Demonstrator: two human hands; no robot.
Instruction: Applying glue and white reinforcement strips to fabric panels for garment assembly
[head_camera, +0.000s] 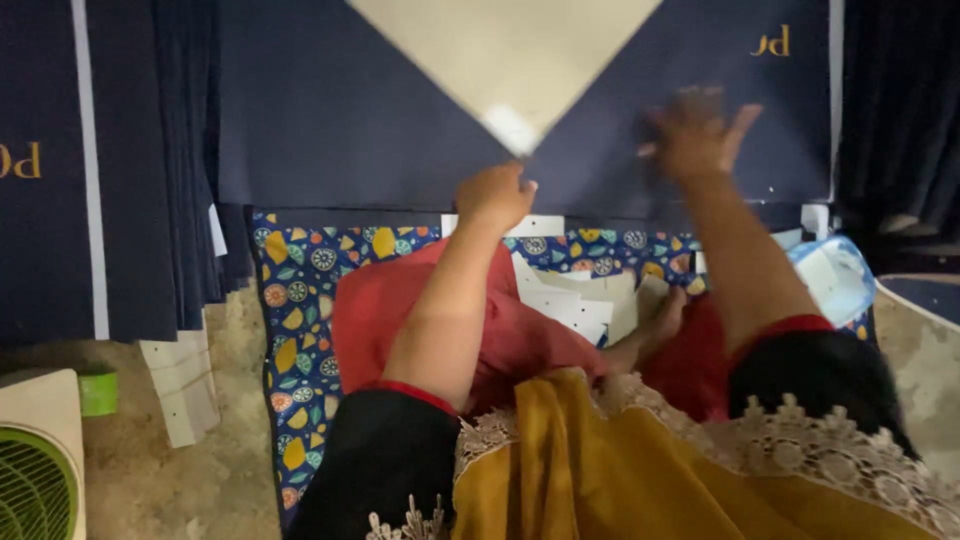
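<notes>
Flat navy carton sheet (330, 110) with gold lettering ahead; similar navy stack (110, 160) left.

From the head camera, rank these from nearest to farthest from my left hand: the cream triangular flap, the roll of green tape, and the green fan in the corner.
From the left hand:
1. Cream triangular flap, its tip just above the hand, on the navy sheet.
2. Roll of green tape, far to the left on the floor.
3. Green fan, bottom-left corner, below the tape.

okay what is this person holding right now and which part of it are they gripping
The left hand pinches the pointed tip of the cream triangular flap on the navy sheet. The right hand lies spread and blurred on that sheet, gripping nothing.
</notes>
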